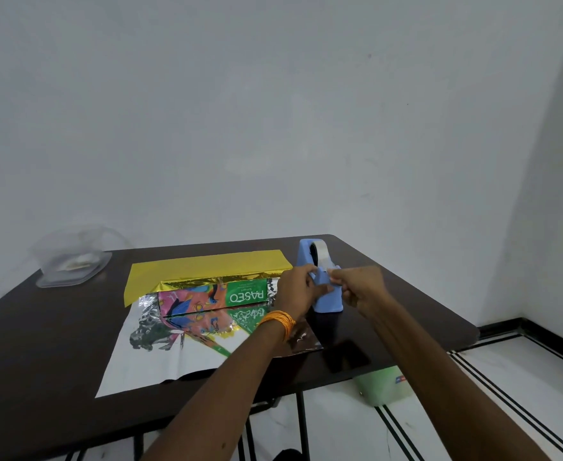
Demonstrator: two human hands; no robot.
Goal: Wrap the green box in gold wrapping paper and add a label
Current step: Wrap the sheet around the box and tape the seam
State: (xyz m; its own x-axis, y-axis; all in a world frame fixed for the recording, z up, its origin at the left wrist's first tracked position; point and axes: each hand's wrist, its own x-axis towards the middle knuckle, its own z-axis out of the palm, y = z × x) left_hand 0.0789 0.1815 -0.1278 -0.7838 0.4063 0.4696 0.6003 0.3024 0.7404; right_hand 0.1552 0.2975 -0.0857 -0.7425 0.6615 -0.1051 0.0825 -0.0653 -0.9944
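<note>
Tape is the business in hand: both hands meet at the blue dispenser (320, 281), right of centre on the dark counter (57, 327). The left hand (298, 291) curls against the dispenser's body, steadying it. The right hand (360, 287) has its grip pinched at the cutter end, apparently on a tape end, though the tape itself is too faint to see.

Just left of the hands lies the green box (217, 294), long axis running left to right across the frame, resting on the gold paper (207, 264), whose silver underside spreads toward the lower left. One gold flap reaches the box's far top edge; its front is bare. The left hand is nearer the box, so any strip would travel leftward.

At upper left sits a clear tub (70, 261), with something pale and indistinct inside.
</note>
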